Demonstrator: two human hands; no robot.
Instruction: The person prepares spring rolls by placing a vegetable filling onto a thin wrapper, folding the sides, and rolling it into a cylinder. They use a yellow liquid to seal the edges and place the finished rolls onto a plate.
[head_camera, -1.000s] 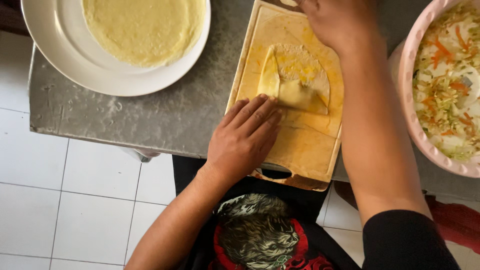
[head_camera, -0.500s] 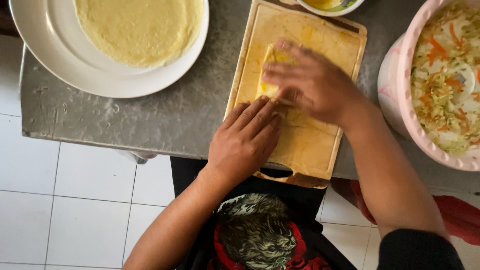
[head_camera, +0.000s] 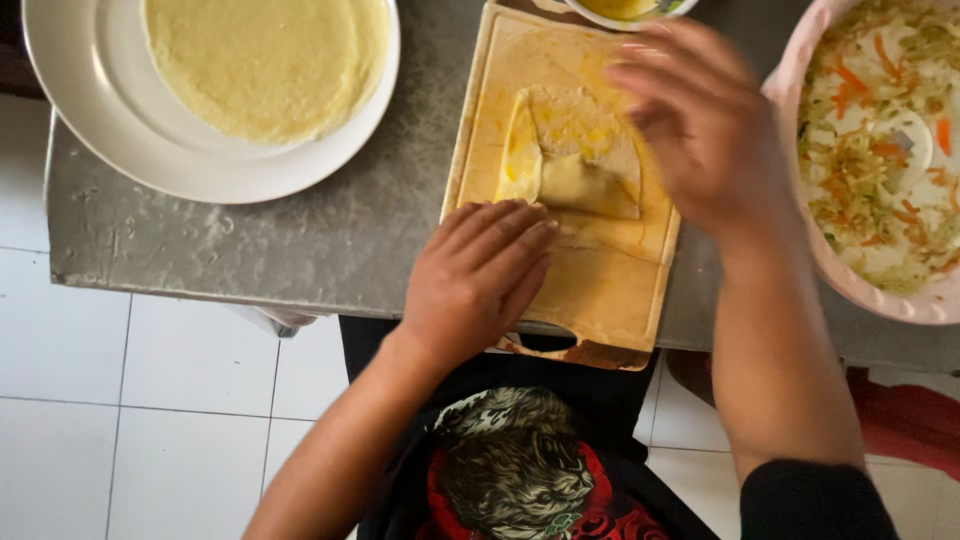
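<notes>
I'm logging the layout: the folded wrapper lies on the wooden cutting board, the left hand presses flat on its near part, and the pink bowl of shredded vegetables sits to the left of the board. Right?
Not quite. In the head view the pink bowl of shredded vegetables sits right of the wooden cutting board. The folded wrapper and left hand are as stated.

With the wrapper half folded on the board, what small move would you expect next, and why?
Probably bringing the right hand down to fold the wrapper's right side over the filling. The thin wrapper on the wooden cutting board has its left edge folded in already, the left hand pins its near edge flat, and the right hand hovers, blurred, above the unfolded side.
</notes>
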